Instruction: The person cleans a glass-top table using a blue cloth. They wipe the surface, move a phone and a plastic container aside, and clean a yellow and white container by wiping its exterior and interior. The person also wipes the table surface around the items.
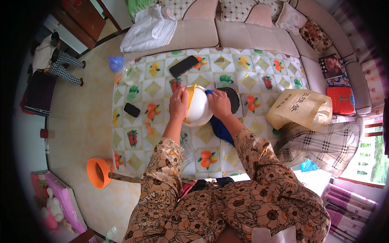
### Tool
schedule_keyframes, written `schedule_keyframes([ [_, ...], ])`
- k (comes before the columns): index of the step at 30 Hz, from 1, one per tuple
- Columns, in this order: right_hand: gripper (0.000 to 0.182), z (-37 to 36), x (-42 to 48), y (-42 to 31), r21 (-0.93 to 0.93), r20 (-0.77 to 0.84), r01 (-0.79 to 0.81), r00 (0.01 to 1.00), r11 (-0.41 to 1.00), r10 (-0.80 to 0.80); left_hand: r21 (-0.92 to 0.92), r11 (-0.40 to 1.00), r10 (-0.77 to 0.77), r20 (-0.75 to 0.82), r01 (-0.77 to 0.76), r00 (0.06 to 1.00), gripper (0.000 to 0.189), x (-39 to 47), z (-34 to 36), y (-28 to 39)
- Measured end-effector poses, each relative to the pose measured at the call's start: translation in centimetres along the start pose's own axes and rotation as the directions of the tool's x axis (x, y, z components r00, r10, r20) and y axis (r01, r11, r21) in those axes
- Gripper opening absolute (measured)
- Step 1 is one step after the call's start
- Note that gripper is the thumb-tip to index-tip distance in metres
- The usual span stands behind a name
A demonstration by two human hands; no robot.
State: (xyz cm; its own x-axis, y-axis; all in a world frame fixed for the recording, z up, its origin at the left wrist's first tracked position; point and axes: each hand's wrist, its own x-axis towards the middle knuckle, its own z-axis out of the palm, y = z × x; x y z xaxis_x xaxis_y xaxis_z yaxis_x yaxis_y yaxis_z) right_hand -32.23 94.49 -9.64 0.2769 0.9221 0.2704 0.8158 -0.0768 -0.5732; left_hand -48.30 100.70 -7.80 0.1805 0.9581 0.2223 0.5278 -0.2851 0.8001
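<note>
My left hand [179, 103] grips the yellow edge [191, 101] of a smooth, white, rounded object [199, 109] above the table; whether it is a bowl or a helmet I cannot tell. In my right hand [220, 103] is a small blue piece [208, 92], held against the white object's right side. Its material is unclear, and the fingers cover most of it. Below my right wrist lies a blue cloth [222, 130]. Behind that hand, a dark round disc [232, 98] rests on the fruit-patterned tablecloth [206, 135], partly hidden.
A smartphone [184, 66], a black pouch [132, 110], a blue-topped clear jug [130, 76] and a clear plastic container [187, 147] are on the table. A paper bag [299, 106] stands right. An orange bucket [98, 172] is left; a person [54, 59] bends beyond.
</note>
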Motion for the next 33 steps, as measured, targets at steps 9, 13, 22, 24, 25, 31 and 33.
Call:
schedule_keyframes([
  [9, 0.016, -2.5, -7.9, -0.6, 0.209, -0.051, 0.145, 0.989, 0.967, -0.138, 0.060, 0.998, 0.034, 0.019, -0.035, 0.999, 0.036, 0.4, 0.2, -0.7],
  [13, 0.013, -4.7, -11.2, 1.3, 0.269, 0.145, -0.038, 0.989, 0.962, -0.002, 0.160, 0.987, -0.024, 0.084, 0.010, 0.996, 0.037, 0.2, -0.5, -0.8],
  [22, 0.019, -15.7, -10.1, -3.5, 0.391, -0.098, 0.117, 0.992, 0.913, -0.085, -0.216, 0.976, -0.002, 0.104, 0.025, 0.995, 0.017, -10.3, -2.0, 7.7],
  [24, 0.026, -16.2, -10.5, -5.8, 0.231, -0.134, 0.340, 0.939, 0.912, -0.316, -0.322, 0.896, -0.110, 0.503, 0.304, 0.857, 0.018, -15.0, 0.8, 7.7],
  [25, 0.029, -16.6, -11.2, -7.0, 0.170, -0.108, 0.393, 0.919, 0.904, -0.380, -0.124, 0.872, -0.266, 0.692, 0.474, 0.671, 0.025, -16.0, 1.0, 10.1],
  [31, 0.032, -18.4, -15.6, -9.5, 0.071, 0.061, 0.630, 0.771, 0.773, -0.634, 0.290, 0.820, 0.447, 0.212, -0.493, 0.869, 0.027, -16.3, 4.3, 8.8],
  [33, 0.031, -19.2, -16.4, -8.4, 0.093, 0.035, 0.637, 0.766, 0.765, -0.642, 0.276, 0.707, 0.573, 0.316, -0.651, 0.756, 0.024, -14.6, 0.6, 12.2],
])
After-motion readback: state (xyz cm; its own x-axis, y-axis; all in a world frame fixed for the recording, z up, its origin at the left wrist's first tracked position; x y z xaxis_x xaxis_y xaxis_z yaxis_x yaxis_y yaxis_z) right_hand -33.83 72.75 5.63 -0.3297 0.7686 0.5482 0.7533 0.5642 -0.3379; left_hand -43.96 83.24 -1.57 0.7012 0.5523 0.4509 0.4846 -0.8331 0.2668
